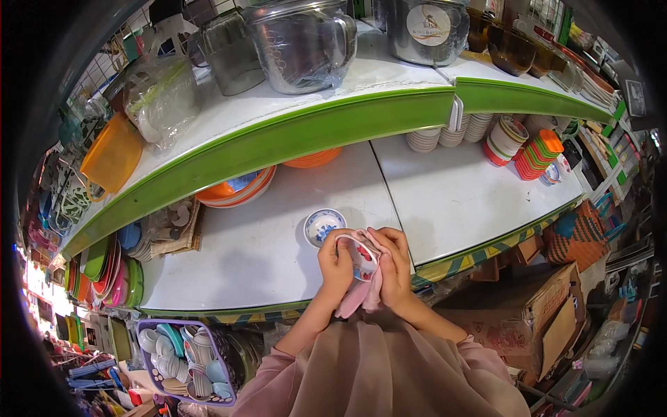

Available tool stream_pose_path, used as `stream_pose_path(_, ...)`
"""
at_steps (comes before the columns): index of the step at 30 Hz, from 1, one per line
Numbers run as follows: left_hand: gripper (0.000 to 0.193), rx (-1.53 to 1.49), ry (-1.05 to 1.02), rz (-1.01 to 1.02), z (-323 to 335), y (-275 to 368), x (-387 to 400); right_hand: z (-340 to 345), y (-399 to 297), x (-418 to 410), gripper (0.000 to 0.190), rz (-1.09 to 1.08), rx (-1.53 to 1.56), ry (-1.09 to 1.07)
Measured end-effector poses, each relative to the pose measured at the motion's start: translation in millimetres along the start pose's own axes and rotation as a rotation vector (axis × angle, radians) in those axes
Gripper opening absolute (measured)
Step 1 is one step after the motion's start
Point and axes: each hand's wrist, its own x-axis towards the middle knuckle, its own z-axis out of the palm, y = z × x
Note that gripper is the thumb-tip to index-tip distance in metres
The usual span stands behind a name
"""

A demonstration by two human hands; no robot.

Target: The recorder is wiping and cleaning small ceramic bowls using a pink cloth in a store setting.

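My left hand (336, 263) grips the rim of a small white bowl with a red and blue pattern (362, 260), tilted on its side in front of my chest. Against the bowl's other side, my right hand (393, 266) presses a pink cloth (359, 297), which folds over the rim and hangs below. Just beyond my left hand, a white bowl with a blue floral pattern (324, 227) rests upright on the white shelf (250, 260).
An upper shelf with a green edge (312, 127) carries wrapped glass pots. Stacked bowls (539, 154) stand at the lower shelf's right; orange-rimmed bowls (239, 190) at its left. Below are a purple basket of dishes (229, 333) and a cardboard box (500, 323).
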Motion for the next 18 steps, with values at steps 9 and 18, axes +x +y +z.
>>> stream_pose_path(9,0.034,0.140,-0.268,0.370,-7,-8,7,-13,17,16,0.034,0.532,0.490,-0.093)
stream_pose_path(18,0.060,-0.785,-0.167,-0.483,12,22,-8,7,12,1,0.035,-0.143,-0.213,0.148)
